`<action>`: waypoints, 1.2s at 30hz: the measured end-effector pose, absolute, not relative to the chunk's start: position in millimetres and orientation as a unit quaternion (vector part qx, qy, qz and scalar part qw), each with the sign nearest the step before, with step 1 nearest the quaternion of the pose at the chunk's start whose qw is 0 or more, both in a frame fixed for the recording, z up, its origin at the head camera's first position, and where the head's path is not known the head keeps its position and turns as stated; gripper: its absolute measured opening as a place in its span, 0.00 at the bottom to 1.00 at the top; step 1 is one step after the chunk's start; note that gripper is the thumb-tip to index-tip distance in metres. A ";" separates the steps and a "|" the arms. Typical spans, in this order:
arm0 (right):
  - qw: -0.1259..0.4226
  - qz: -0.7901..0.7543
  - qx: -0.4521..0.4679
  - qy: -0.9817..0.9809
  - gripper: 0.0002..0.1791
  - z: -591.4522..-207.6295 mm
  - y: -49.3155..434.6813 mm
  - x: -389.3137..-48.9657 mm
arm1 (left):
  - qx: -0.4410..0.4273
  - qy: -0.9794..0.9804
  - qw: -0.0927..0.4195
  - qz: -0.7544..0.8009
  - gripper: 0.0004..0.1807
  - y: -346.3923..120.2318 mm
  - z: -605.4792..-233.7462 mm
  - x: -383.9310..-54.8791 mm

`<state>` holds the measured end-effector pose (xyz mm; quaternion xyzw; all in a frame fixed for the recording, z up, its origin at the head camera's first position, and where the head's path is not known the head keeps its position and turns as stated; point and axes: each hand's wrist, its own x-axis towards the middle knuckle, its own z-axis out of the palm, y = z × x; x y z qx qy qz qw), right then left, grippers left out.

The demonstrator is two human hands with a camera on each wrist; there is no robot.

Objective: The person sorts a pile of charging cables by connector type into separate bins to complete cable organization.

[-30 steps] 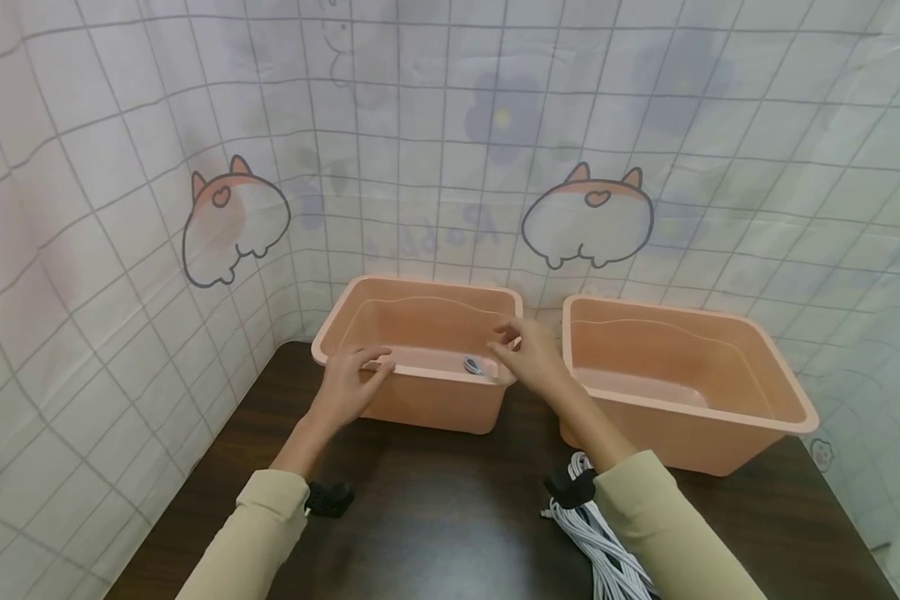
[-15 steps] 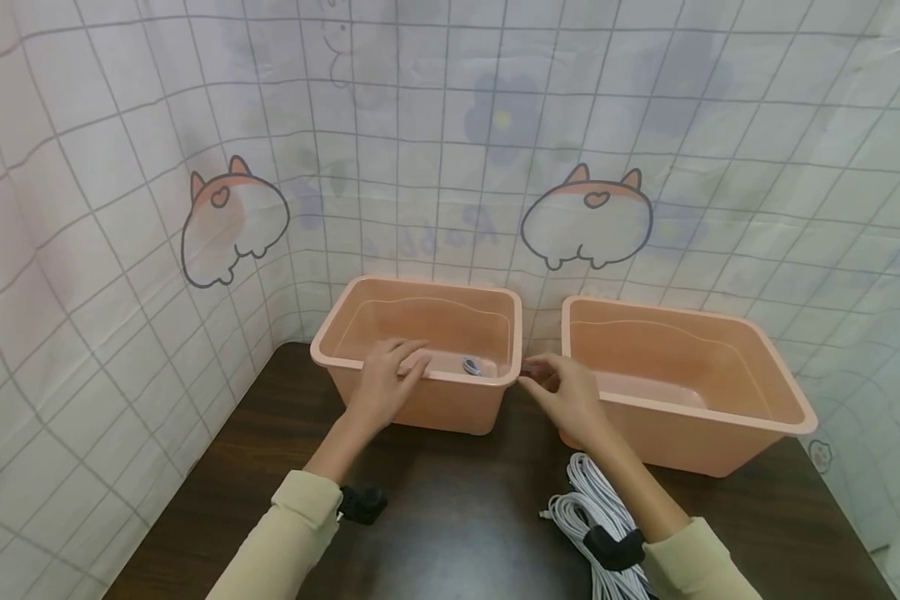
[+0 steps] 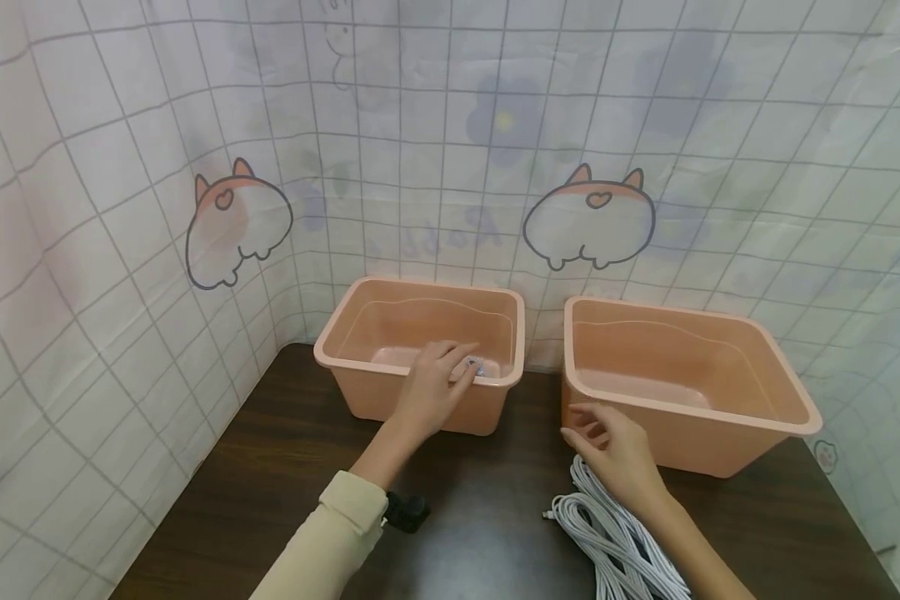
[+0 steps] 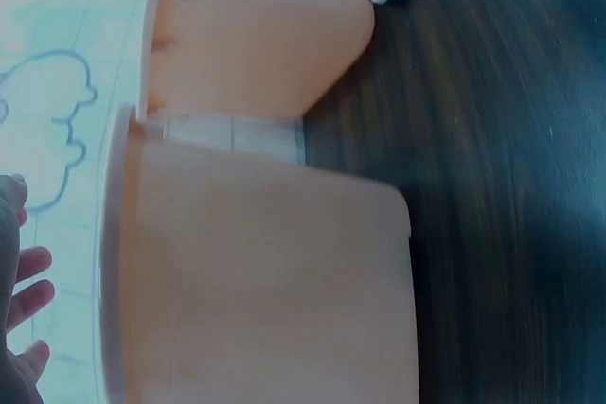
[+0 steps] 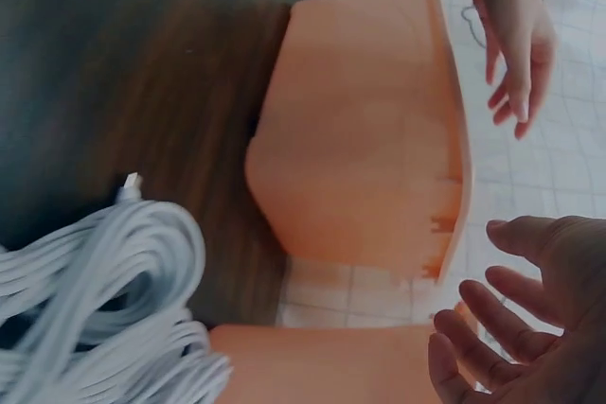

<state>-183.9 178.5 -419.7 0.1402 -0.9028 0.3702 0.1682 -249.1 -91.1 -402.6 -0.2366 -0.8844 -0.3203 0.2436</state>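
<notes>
My left hand (image 3: 435,387) loose, empty, over the left bin (image 3: 375,396), my right hand (image 3: 611,450) loosely bent, empty, near the white cable (image 3: 596,542)

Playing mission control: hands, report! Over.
Left hand empty, above left bin. Right hand empty, near cable bundle. Head view: left fingers partly hide small item in bin.

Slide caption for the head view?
Left hand over a rectangular peach plastic bin, right hand near another such bin and a bundled white cable.
</notes>
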 end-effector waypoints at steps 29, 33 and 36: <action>0.109 0.273 0.081 -0.952 0.21 -503.1 242.3 -114.9 | -0.319 -0.891 0.251 -0.204 0.20 -10.2 -419.3 -248.3; 0.068 0.266 0.062 -0.960 0.21 -512.1 245.2 -111.8 | -0.322 -0.892 0.243 -0.202 0.21 -0.5 -421.8 -247.6; 0.055 0.273 0.053 -0.959 0.22 -518.9 245.5 -110.6 | -0.325 -0.894 0.236 -0.200 0.21 6.5 -422.7 -246.6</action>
